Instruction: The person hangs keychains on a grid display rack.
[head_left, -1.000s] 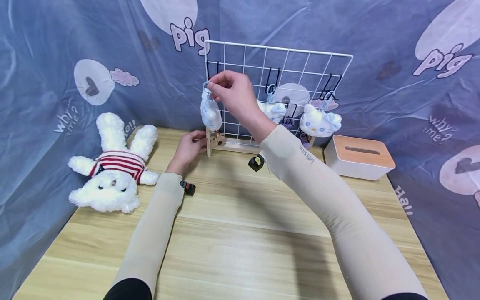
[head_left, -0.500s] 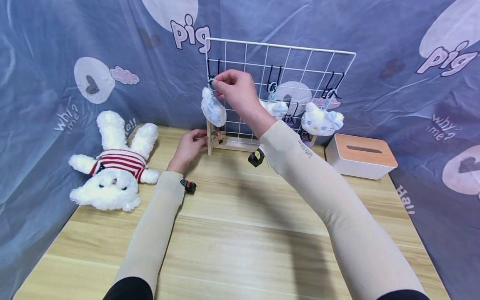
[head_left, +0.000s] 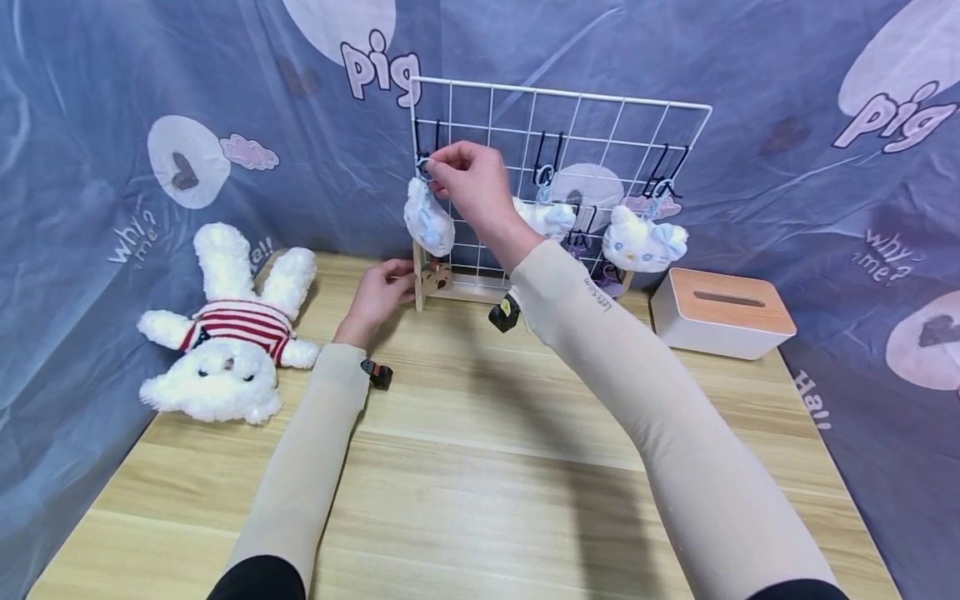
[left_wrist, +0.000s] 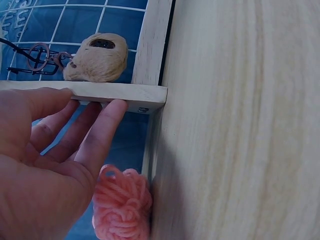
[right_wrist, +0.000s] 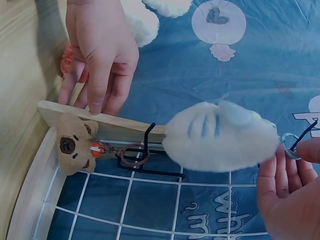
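Note:
In the head view, my right hand [head_left: 471,179] pinches the ring at the top of a white plush cat keychain [head_left: 430,218] at the grid rack's upper left. Close up in the right wrist view, a black hook [right_wrist: 306,131] meets the pale blue ring [right_wrist: 291,146]; whether the ring sits fully on it I cannot tell. The plush hangs below my fingers. Low on the left side, my left hand [left_wrist: 55,160] holds the wooden post [left_wrist: 120,91] of the rack [head_left: 562,92] between thumb and fingertips. Beside that post hangs a brown bear-head keychain [right_wrist: 76,144].
Two more white cat plushes hang along the rack, one partly behind my right wrist, the other [head_left: 643,239] at right. A tissue box [head_left: 723,312] stands right of the rack. A white teddy in a striped sweater [head_left: 228,325] lies at left. Pink yarn [left_wrist: 122,202] shows near my left hand.
My right hand has brought the keychain's ring slightly right, against the upper-left hook, and the plush has swung and turned. My left hand stays at the post.

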